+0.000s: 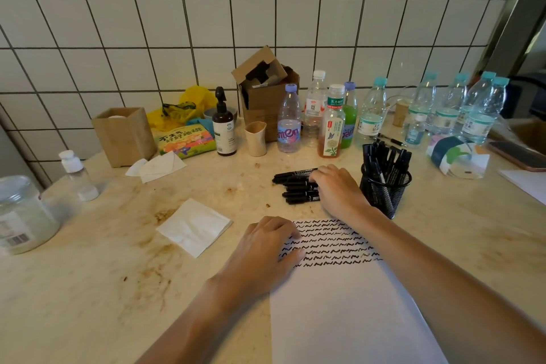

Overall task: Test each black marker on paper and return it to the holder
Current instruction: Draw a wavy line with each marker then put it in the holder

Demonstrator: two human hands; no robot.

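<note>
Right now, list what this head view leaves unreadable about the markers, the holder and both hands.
1. Loose markers: the right hand covers their right ends, so its grip is unclear.
2. Mesh holder: the markers inside overlap, too dense to count.
3. Paper: the bottom edge cuts it off; the left hand hides the start of the scribble rows.
4. Marker labels: too small to read.

Home kitchen, tiled wall [118, 23], stained counter [88, 275], bottles [289, 118]

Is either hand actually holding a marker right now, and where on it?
The right hand lies over the pile of markers, covering one end; a grip cannot be told. The left hand only rests on the paper.
</note>
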